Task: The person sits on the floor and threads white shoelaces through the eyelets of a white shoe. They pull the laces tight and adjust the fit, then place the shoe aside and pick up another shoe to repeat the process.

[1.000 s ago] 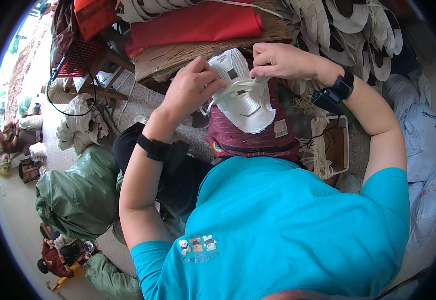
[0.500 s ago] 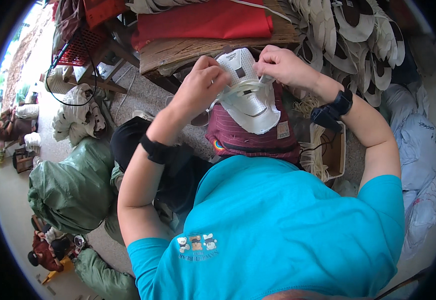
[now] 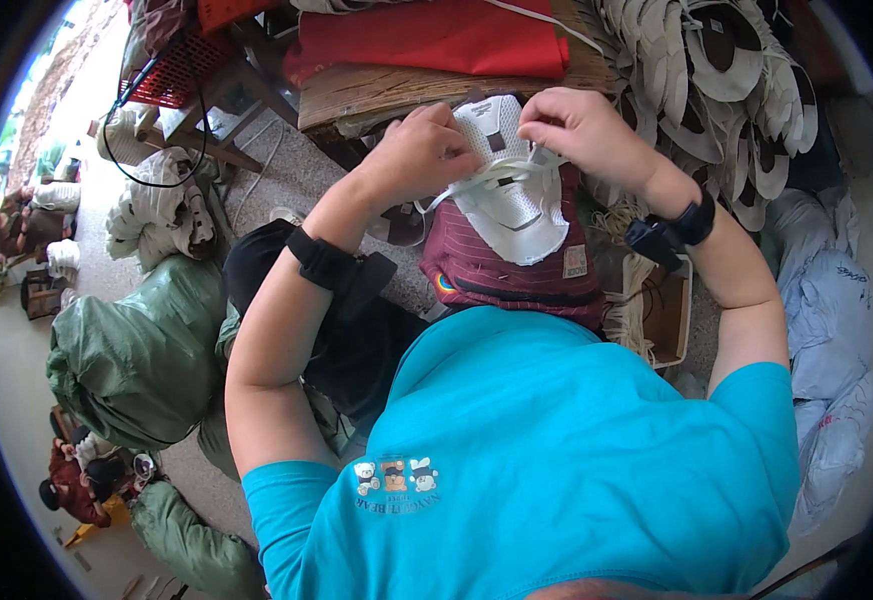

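A white perforated shoe upper (image 3: 522, 222), its tongue (image 3: 497, 122) pointing away from me, rests on maroon striped cloth (image 3: 511, 285) over my lap. A pale shoelace (image 3: 478, 182) crosses the upper's opening, with a loop hanging off its left side. My left hand (image 3: 418, 153) is closed at the left edge of the opening, its fingertips pinched at the lace. Opposite it, my right hand (image 3: 584, 132) pinches the lace beside the tongue's right edge. The fingers partly cover the eyelet rows. Dark bands with small devices are strapped around both my wrists.
Ahead stands a wooden bench (image 3: 406, 97) with red cloth (image 3: 426, 45) on it. Many white shoe uppers (image 3: 726, 90) hang at the right. An open box (image 3: 668, 315) and pale laces (image 3: 631, 300) lie by my right side. A green sack (image 3: 136, 350) sits left; people work farther off.
The view has shifted slightly, so the bench and the upper appear farther right. My left hand has turned flatter, and my two hands' fingertips are a little closer together over the upper.
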